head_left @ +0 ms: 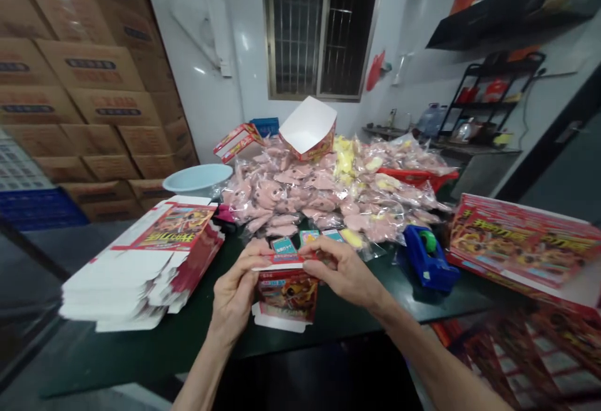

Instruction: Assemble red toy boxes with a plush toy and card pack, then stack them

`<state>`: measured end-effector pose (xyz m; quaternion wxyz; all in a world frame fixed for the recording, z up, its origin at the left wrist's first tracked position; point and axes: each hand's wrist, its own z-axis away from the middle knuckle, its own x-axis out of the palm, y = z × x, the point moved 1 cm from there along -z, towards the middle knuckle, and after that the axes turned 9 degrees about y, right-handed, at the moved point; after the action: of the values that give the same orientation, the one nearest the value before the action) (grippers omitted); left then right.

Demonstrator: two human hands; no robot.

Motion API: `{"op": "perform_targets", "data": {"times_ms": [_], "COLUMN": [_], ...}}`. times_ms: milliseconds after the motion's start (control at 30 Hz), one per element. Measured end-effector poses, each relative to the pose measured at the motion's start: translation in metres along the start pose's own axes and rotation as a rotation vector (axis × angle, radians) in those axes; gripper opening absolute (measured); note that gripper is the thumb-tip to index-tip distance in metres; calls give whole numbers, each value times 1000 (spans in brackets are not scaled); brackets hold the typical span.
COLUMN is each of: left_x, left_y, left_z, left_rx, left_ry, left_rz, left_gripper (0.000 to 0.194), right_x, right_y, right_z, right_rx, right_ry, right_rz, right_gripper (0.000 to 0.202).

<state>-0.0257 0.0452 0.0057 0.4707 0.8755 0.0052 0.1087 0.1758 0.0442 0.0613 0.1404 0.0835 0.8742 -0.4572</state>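
Note:
Between my two hands is a small red printed cardboard box point(288, 295), held just above the table's front edge. My left hand point(237, 286) grips its upper left side, thumb on the near face. My right hand point(340, 270) pinches the upper right edge, by a white flap. A white flap also sticks out at the box's lower end. Just behind the box lie small printed cards point(284, 246). Beyond them spreads a heap of pink plush pieces in clear bags point(291, 188), with some yellow ones point(345, 159) among them.
Flat unfolded boxes point(113, 273) are stacked on the left, near a light blue basin point(197, 178). To the right sit a blue tape dispenser point(429, 260) and a large stack of red printed boxes point(521, 242). An open white-lined carton point(307, 126) rests on the heap.

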Motion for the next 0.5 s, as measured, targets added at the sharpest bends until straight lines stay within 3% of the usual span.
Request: {"op": "perform_targets", "data": {"times_ms": [167, 333, 500], "left_x": [0, 1, 7], "left_y": [5, 14, 33], "left_z": [10, 10, 4], "left_rx": [-40, -10, 19], "left_ry": [44, -68, -110], "left_rz": [9, 181, -73], "left_gripper": [19, 25, 14], "right_x": [-5, -6, -5], "right_y": [-11, -13, -9], "right_z": [2, 7, 14], "right_rx": [-132, -155, -178], "right_ry": [-34, -82, -49], "right_rz": [141, 175, 168], "right_gripper": [18, 16, 18]}}
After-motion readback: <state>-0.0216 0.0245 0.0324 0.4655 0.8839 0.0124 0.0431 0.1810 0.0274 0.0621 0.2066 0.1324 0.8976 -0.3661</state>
